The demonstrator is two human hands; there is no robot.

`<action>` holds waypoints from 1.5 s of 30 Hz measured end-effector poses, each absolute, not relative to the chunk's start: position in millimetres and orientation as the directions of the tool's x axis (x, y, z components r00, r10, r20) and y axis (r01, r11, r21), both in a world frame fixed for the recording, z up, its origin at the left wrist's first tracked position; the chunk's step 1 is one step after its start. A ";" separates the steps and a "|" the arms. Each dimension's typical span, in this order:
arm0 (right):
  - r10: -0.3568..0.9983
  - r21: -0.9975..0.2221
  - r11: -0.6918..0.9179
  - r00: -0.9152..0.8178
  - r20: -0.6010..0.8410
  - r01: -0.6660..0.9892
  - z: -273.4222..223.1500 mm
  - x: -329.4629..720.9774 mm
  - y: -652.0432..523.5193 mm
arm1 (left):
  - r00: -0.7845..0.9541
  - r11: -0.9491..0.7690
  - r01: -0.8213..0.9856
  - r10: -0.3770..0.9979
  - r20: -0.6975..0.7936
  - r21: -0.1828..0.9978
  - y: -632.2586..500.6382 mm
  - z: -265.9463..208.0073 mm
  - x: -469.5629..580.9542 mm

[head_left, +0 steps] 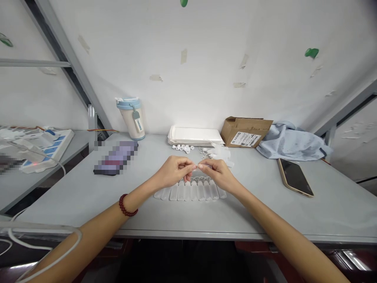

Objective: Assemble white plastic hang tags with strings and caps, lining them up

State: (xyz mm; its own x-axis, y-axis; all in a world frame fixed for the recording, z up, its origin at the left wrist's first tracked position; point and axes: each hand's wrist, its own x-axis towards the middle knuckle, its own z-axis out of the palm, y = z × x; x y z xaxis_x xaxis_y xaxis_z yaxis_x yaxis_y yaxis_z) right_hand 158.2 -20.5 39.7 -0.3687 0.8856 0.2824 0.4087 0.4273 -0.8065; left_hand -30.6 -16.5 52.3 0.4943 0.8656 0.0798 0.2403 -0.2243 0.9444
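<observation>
My left hand [176, 171] and my right hand [218, 173] meet fingertip to fingertip above the middle of the table, both pinched closed. Whatever lies between the fingertips is too small to make out. Beneath them, a row of several translucent tube-shaped pieces [193, 192] lies side by side, with thin white loops at their far ends. Behind my left hand sits a loose group of small white caps [182, 147]. A pile of similar translucent white pieces [219, 152] with cords lies just behind my right hand and is partly hidden by it.
Against the wall stand a cream tumbler [131, 120], a white stack of flat packets [196, 136] and a cardboard box [246, 132]. A light blue cloth [294, 141] and a phone [295, 177] lie right. A blurred-out device [117, 158] lies left; a power strip [48, 151] rests on the neighbouring table.
</observation>
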 end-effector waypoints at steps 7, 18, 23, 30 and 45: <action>0.907 -0.810 0.419 -0.235 0.351 0.409 34.9 156.4 -17.5 | 0.531 -0.222 0.263 0.846 0.051 0.939 -17.4 48.1 -25.2; 0.964 -0.930 0.214 -0.217 0.152 0.299 33.8 154.0 -14.9 | 0.518 -0.487 0.379 0.817 0.255 0.787 -22.7 40.2 -22.4; 0.972 -0.936 0.181 -0.201 0.123 0.302 32.9 156.5 -9.8 | 0.532 -0.579 0.435 0.783 0.322 0.689 -11.2 40.8 -26.6; 0.761 -0.444 0.461 -0.084 0.644 0.768 25.1 191.7 21.7 | 0.333 -0.520 0.678 0.848 0.413 0.519 53.7 20.4 -73.6; 0.828 -0.230 0.247 -0.081 0.554 0.941 6.1 211.1 40.5 | 0.510 -0.648 0.716 0.739 0.440 0.260 83.5 -15.8 -83.3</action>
State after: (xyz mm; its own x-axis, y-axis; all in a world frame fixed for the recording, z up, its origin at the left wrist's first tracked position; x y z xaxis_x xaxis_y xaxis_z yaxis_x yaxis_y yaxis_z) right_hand 211.1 40.5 6.1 -0.0813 0.8283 0.5544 0.9413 0.2466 -0.2304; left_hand -83.3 83.5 -15.8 0.5098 0.7393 0.4399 0.7157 -0.6482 0.2600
